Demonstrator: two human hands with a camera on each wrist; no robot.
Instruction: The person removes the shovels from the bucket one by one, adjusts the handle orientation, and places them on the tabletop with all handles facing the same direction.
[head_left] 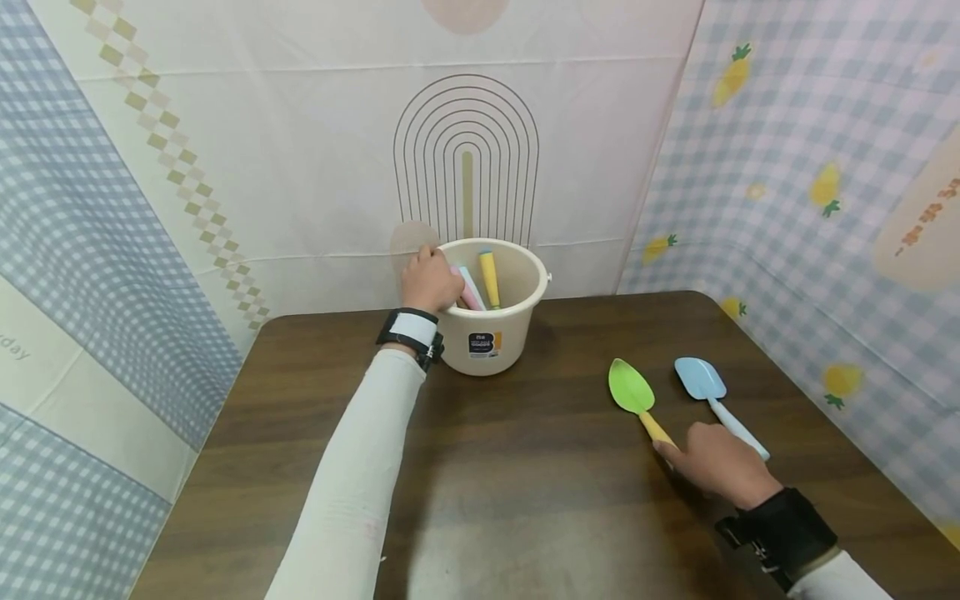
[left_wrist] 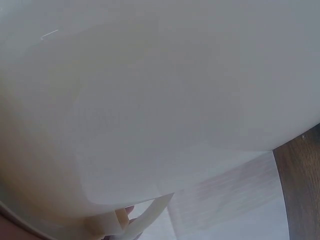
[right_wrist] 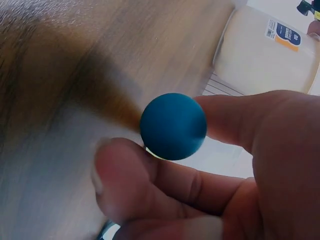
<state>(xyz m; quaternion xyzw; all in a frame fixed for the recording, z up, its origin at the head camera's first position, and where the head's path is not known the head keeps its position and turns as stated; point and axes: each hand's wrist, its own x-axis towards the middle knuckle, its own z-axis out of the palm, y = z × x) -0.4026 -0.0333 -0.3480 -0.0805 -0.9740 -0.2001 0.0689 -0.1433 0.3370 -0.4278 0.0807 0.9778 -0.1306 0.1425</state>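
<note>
My left hand (head_left: pixel 431 282) grips the left side of the rim of a cream bucket (head_left: pixel 487 333) standing at the back of the table. Several tool handles lean inside the bucket, among them a yellow handle (head_left: pixel 490 279) with a blue end and a pink handle (head_left: pixel 472 293); their lower parts are hidden. At the right, my right hand (head_left: pixel 722 463) pinches the yellow handle of a green toy trowel (head_left: pixel 631 386). The handle's blue end (right_wrist: pixel 173 126) faces the camera in the right wrist view. The bucket's smooth wall (left_wrist: pixel 165 110) fills most of the left wrist view.
A light blue toy shovel (head_left: pixel 701 379) lies on the brown wooden table (head_left: pixel 525 467), just right of the green trowel. Behind the bucket hangs a white patterned cloth (head_left: pixel 330 167). A checked cloth (head_left: pixel 787 200) with pineapples borders the table's right side.
</note>
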